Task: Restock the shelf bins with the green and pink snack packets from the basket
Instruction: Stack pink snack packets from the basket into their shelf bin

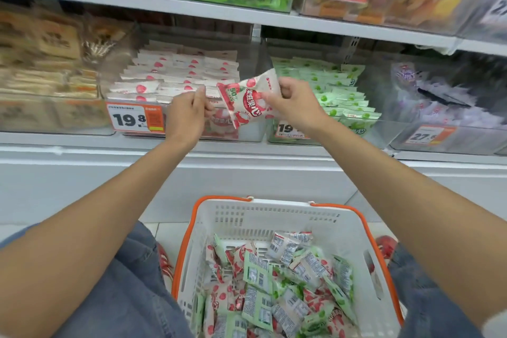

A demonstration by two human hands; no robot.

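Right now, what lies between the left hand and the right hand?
A pink packet, pinched by the right hand, its other edge at the left hand; whether that hand grips it is unclear. Head view.

Head view, downward toward shelf (247,151)

Middle shelf (247,145): white board carrying four clear bins side by side, walls touching or nearly so. From the left: brown-packet bin (41,118), pink-packet bin (142,82), green-packet bin (337,90), and a bin of pale purple-printed packets (439,112). Packets in the pink and green bins are filed in upright rows. Orange-and-white price tags (135,120) sit on the bin fronts. Upper shelf (192,7): more clear bins, with green bags at the left and brown snacks at the right. Floor (162,230): pale tile. A white basket (274,217) with orange handles stands there, its underside not visible.
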